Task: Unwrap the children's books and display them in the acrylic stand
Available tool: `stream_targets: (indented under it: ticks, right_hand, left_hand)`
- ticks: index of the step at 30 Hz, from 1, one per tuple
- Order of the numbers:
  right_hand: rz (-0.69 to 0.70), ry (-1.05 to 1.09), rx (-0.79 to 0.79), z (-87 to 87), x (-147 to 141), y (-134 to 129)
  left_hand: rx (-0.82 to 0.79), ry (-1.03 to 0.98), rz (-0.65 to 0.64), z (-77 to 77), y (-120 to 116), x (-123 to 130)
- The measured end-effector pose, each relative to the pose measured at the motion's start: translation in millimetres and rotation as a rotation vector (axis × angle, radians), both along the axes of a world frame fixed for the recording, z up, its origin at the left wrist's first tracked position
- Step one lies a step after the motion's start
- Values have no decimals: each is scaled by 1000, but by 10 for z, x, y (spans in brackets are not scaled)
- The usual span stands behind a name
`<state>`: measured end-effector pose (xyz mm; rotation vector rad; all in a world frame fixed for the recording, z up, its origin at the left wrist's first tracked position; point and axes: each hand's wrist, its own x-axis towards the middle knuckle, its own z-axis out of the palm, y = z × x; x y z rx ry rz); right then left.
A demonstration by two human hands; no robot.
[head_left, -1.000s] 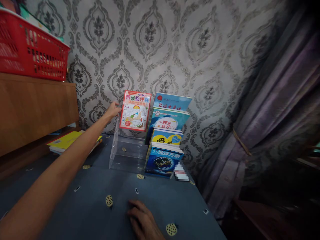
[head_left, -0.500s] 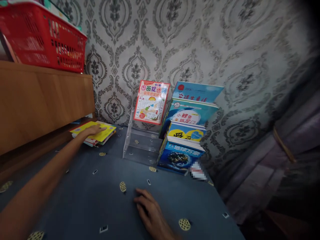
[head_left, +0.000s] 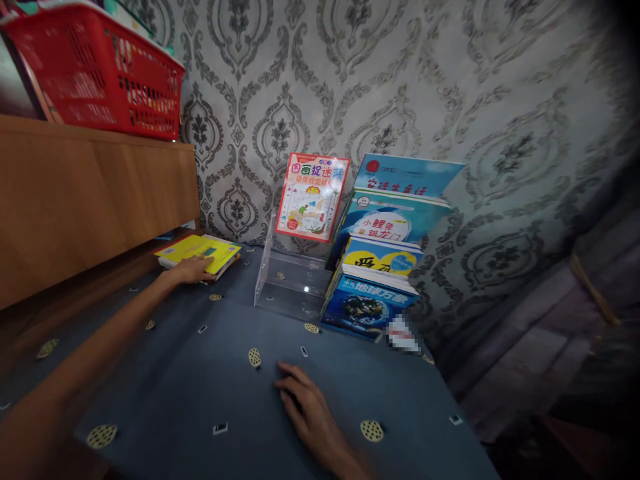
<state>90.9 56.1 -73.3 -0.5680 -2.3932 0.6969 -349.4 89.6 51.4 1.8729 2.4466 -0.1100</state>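
At the left lies a small stack of books with a yellow book (head_left: pixel 187 249) on top. My left hand (head_left: pixel 193 269) is at the near edge of this stack, closed on the rim of the yellow book, with a fingertip over its cover; the fingers below are hidden. My right hand (head_left: pixel 313 410) rests on the dark blue cloth, fingers apart, holding nothing. Beyond it stands a clear acrylic book rack (head_left: pixel 290 300). A red-bordered book (head_left: pixel 313 197) leans in its back left tier. On the rack's right side several books stand in steps, a blue earth book (head_left: pixel 363 307) in front.
A red plastic basket (head_left: pixel 100 73) sits on a wooden cabinet (head_left: pixel 100 200) at the left. Patterned wallpaper (head_left: pixel 240 133) rises behind the rack. A blurred white item (head_left: pixel 404 335) lies by the rack's right front corner. A tied curtain (head_left: pixel 545 347) hangs at the right.
My left hand has slid from the middle of the yellow cover to its near edge. My right hand stays on the cloth. The view has shifted slightly.
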Motion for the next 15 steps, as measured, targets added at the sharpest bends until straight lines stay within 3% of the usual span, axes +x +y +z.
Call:
stream_targets:
  ticks: [6,15]
  right_hand:
    - [33,33,103,-45,8,-10]
    - [43,-23,148,-27,15,-12]
  left_hand:
    - [84,124,-8,-58,-161,179]
    - [194,250,-36,-108,-674,630]
